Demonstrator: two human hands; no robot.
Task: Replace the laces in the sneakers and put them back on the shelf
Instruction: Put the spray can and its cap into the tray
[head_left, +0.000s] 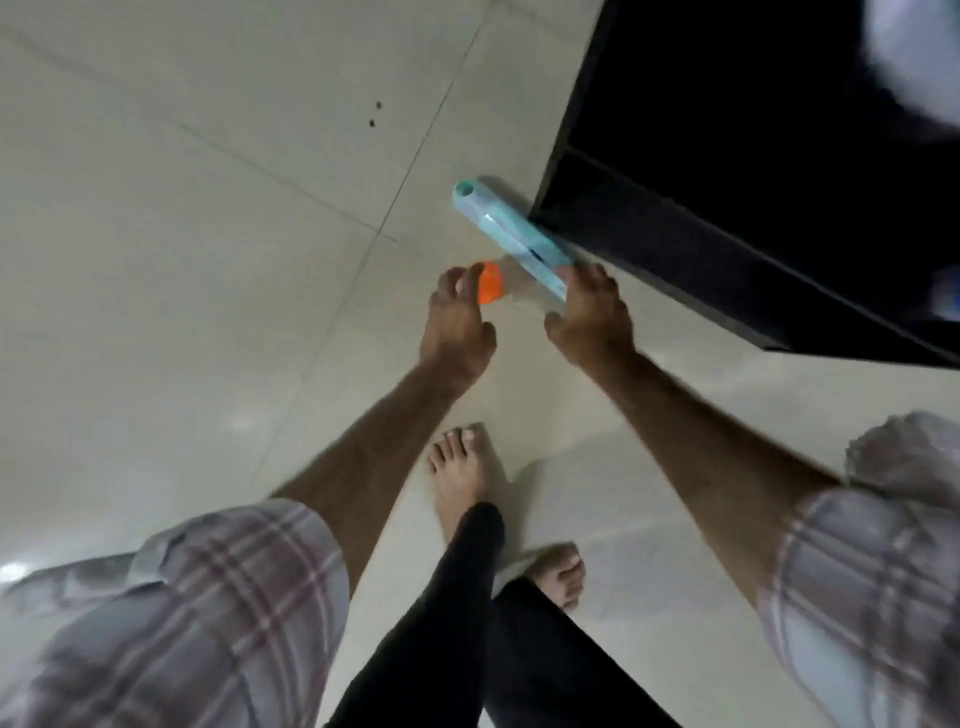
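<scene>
Blurred sleeve (171, 613), shelf (727, 156) interior dark

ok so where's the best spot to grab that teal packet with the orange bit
Probably the near, lower end of the teal packet, from the person's side. It slants up and away, its far side close against the dark shelf. The right hand already holds that end; the left hand fingers touch the orange part.
</scene>
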